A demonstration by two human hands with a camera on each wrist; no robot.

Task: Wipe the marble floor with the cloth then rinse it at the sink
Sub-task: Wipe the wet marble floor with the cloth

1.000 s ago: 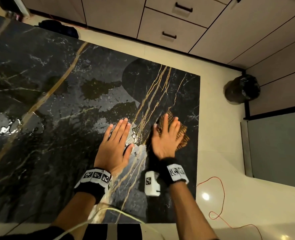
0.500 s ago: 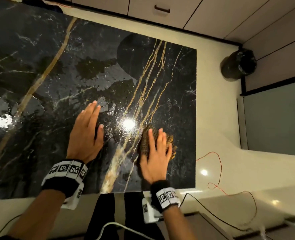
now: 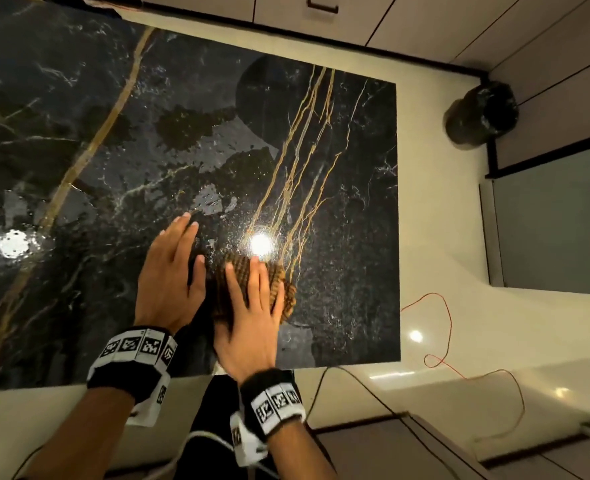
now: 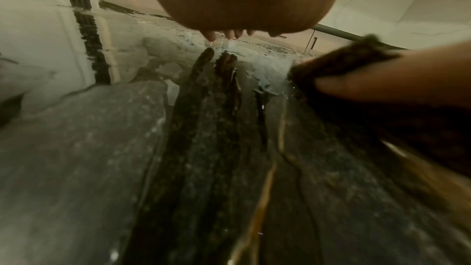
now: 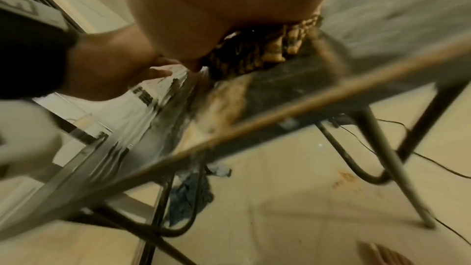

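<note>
A black marble slab (image 3: 338, 209) with gold veins lies wet and glossy in the head view. My right hand (image 3: 252, 306) presses flat on a brown checked cloth (image 3: 279, 282) near the slab's near edge, fingers straight. The cloth (image 5: 257, 55) bunches under the palm in the right wrist view, and the cloth (image 4: 331, 67) also shows at the right of the left wrist view. My left hand (image 3: 172, 268) lies flat on the marble just left of the cloth, fingers spread. The left hand's fingertips (image 4: 211, 36) touch the wet surface.
A black bin (image 3: 480, 112) stands on the cream floor at the far right. Cabinet drawers (image 3: 321, 8) run along the far side. A red wire (image 3: 439, 341) and a black cable (image 3: 355, 379) trail off the slab's near right corner. A grey panel (image 3: 556, 220) lies at right.
The right hand has slid the cloth leftward, from the slab's right side toward its middle. The left hand, which swung out left half a second ago, is back beside the cloth.
</note>
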